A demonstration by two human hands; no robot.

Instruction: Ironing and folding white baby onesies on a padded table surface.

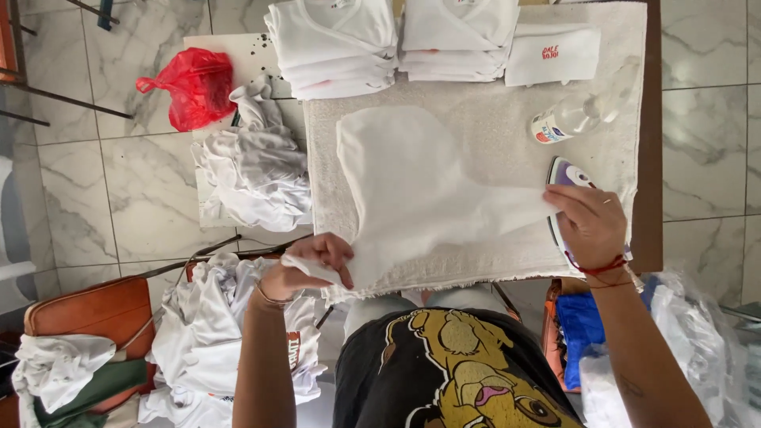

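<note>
Cloth [412, 190] seemingly pinched between hands.

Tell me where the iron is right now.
In the head view the iron sits on the towel-covered table at its right side, partly under the right hand, just below the clear plastic bottle.

A white cloth [412, 190] lies spread on the towel-covered bench [491, 135]. The left hand [313, 261] pinches the cloth's near corner at the bench's front edge, fingers closed on the fabric. The right hand [590, 226] grips the cloth's right end, just over an iron [564, 176]. A clear spray bottle [575, 115] lies beyond the iron. Folded white garments [396, 40] sit stacked along the far edge. A red plastic bag [186, 85] and crumpled white clothes [254, 170] lie left of the bench.
</note>
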